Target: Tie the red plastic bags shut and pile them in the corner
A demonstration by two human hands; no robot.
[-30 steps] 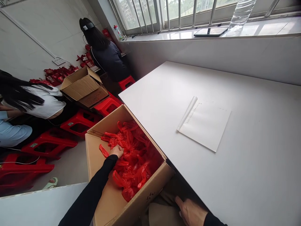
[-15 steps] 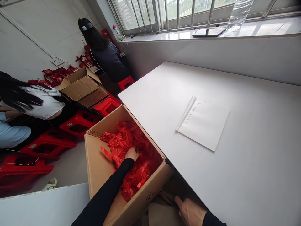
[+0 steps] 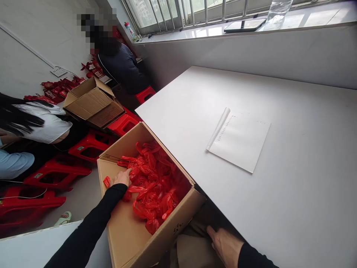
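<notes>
A brown cardboard box [image 3: 125, 238] stands against the near edge of the white table, partly filled with a heap of knotted red plastic bags [image 3: 156, 182]. Inside it, by the left wall, my left hand [image 3: 122, 178] is closed on a red plastic bag [image 3: 106, 181]; red film pokes out on both sides of the hand. Its index finger is stretched toward the heap. My right hand [image 3: 227, 245] lies low, beside the box and under the table edge, over brown cloth [image 3: 192, 251]. One finger of it is extended and it holds nothing that I can see.
On the white table [image 3: 301, 201] lies a white booklet [image 3: 240, 139] with a rolled edge. Red stools [image 3: 92, 147] and another open carton [image 3: 92, 104] stand at left, near several seated people. A phone-like dark tablet [image 3: 245, 25] and a clear bottle [image 3: 277, 15] rest on the windowsill.
My left hand has moved left from the middle of the heap to the box's left wall, with a red plastic bag. My right hand has hardly moved. The view has shifted slightly.
</notes>
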